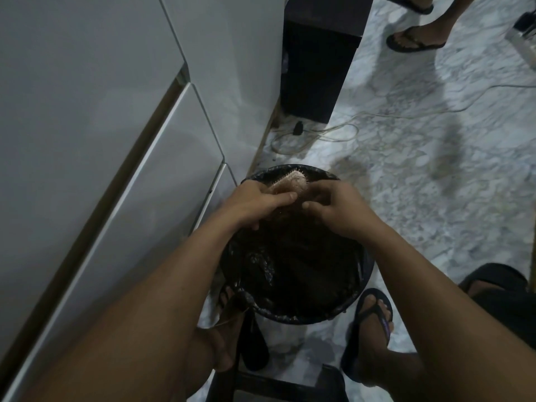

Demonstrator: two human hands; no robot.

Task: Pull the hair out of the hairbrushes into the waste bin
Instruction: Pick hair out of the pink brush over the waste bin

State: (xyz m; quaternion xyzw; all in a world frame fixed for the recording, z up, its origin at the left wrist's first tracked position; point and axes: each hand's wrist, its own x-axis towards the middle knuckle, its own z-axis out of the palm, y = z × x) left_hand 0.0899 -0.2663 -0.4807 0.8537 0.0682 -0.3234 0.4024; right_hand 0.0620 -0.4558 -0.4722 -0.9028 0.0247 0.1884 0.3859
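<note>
Left hand [255, 203]: wrapped tight around the pink hairbrush [291, 182].
Right hand [333, 211]: fingers curled beside the bristles; I can't tell if they pinch hair.
Bin [364, 274]: right under both hands.
Tip: hold steady, pull hair straight down.

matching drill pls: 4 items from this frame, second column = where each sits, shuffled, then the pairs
Items:
1. hairbrush
2. waste bin
3. white cabinet
4. cable

Places:
A. on the marble floor beyond the bin
B. along the left of the frame
C. held in the left hand, over the bin's far rim
D. on the floor between the person's feet, lined with a black bag

The right hand hovers beside the brush, fingers curled.

Pairs: 1-C, 2-D, 3-B, 4-A
</note>
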